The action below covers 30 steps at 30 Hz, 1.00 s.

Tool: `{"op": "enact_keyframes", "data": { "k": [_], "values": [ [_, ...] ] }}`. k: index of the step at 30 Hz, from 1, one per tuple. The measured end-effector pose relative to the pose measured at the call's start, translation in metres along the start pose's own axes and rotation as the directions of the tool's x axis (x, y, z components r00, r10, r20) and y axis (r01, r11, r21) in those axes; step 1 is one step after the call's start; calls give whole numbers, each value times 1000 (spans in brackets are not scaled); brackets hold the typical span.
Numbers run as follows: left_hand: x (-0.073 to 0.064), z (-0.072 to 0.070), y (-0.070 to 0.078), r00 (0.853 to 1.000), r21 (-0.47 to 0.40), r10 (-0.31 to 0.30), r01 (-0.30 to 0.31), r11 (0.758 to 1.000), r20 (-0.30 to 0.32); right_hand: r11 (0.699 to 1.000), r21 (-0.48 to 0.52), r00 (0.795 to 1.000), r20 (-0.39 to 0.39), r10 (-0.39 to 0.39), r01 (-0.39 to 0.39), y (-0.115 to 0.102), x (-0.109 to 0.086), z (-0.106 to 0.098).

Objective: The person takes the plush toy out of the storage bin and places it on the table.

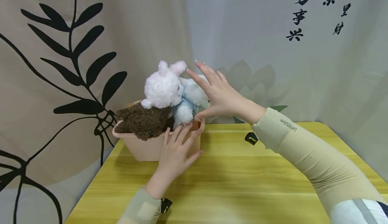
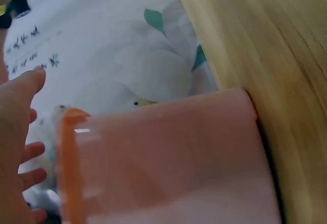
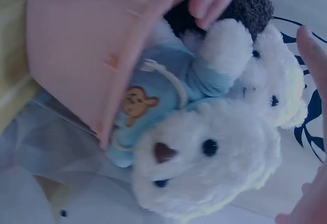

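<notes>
A pink plastic bin (image 1: pixel 142 148) stands on the table, filled with plush toys. Inside it are a white plush rabbit (image 1: pixel 160 89), a dark brown furry plush (image 1: pixel 145 121) and a white teddy bear (image 3: pixel 214 152) in a light blue hoodie. My left hand (image 1: pixel 177 151) is at the bin's front, fingers spread near the rim; whether it touches is hard to tell. My right hand (image 1: pixel 222 94) is raised at the bin's right side beside the bear, fingers extended and spread, partly covering the bear in the head view. Neither hand holds anything.
The bin sits at the far left of the yellow wood-grain table (image 1: pixel 257 180). Behind it hangs a pale curtain (image 1: pixel 242 32) printed with dark leaves and writing. Each wrist wears a black strap buckle (image 1: pixel 251 138) at the sleeve.
</notes>
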<state>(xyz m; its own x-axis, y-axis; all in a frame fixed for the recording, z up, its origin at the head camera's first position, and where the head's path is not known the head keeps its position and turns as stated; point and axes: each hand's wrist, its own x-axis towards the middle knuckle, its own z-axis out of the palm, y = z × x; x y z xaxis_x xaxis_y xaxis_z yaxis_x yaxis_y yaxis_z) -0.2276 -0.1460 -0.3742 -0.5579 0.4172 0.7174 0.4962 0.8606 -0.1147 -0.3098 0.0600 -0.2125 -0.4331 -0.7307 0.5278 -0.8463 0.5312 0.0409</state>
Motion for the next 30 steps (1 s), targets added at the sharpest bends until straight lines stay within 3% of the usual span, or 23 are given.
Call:
{"op": "enact_keyframes", "data": {
  "k": [5,12,16,21,30],
  "values": [
    [1,11,-7,995,-10,-5,4,1000,-102,988,-83,991,4,-131,131,-6,32,-8],
    [-5,28,-13,990,-63,-32,23,998,-135,967,-123,974,56,-220,225,-18,64,-7],
    [-11,36,-13,987,-113,-61,44,993,-149,968,-129,971,136,-195,213,-28,79,1],
    [-13,40,-14,979,-143,-80,53,988,-189,979,-150,962,256,-98,140,-37,96,12],
    [-13,43,-16,970,-166,-84,46,985,-229,991,-115,955,295,-32,68,-42,107,31]
  ]
}}
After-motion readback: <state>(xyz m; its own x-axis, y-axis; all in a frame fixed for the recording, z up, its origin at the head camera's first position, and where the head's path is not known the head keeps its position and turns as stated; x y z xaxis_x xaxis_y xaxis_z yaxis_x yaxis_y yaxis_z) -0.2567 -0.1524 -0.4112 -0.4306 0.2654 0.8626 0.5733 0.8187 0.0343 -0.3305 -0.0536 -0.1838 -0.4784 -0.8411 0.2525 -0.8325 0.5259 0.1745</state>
